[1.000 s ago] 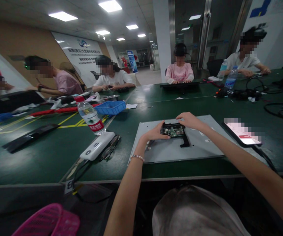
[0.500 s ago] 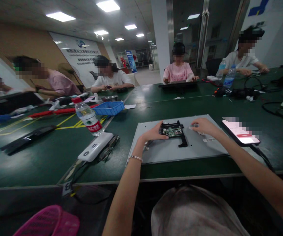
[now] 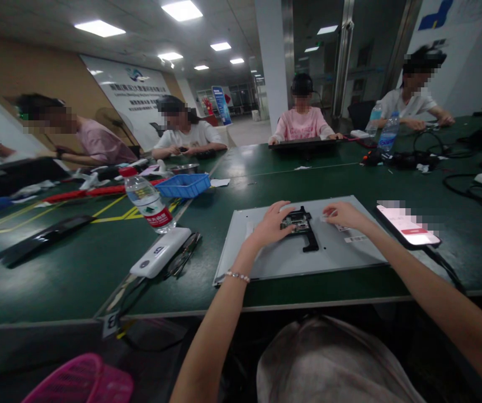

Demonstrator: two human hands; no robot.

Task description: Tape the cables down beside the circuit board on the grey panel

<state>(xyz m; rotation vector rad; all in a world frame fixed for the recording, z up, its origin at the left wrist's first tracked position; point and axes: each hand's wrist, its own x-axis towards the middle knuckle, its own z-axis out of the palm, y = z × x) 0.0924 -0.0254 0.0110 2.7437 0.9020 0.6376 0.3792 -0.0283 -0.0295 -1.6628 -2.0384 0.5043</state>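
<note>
A flat grey panel (image 3: 241, 246) lies on the green table in front of me. On it sits a black bracket (image 3: 310, 240) with a small circuit board (image 3: 302, 225) in its frame. My left hand (image 3: 273, 224) rests over the left part of the bracket and board, fingers spread, hiding that side. My right hand (image 3: 340, 215) is just right of the bracket, over the panel, with its thumb and fingertips pinched on a small pale item too small to make out. A white label (image 3: 355, 239) lies on the panel below that hand.
Right of the panel lies a lit phone (image 3: 409, 225) with a cable. To the left are a white power bank (image 3: 161, 253), glasses (image 3: 184, 254), a water bottle (image 3: 151, 204) and a blue tray (image 3: 184, 186). Several people sit around the table.
My left hand has moved right, from the bracket's left edge onto the bracket and board, covering more of them. My right hand has stayed nearly in place, its fingers drawn slightly closer together.
</note>
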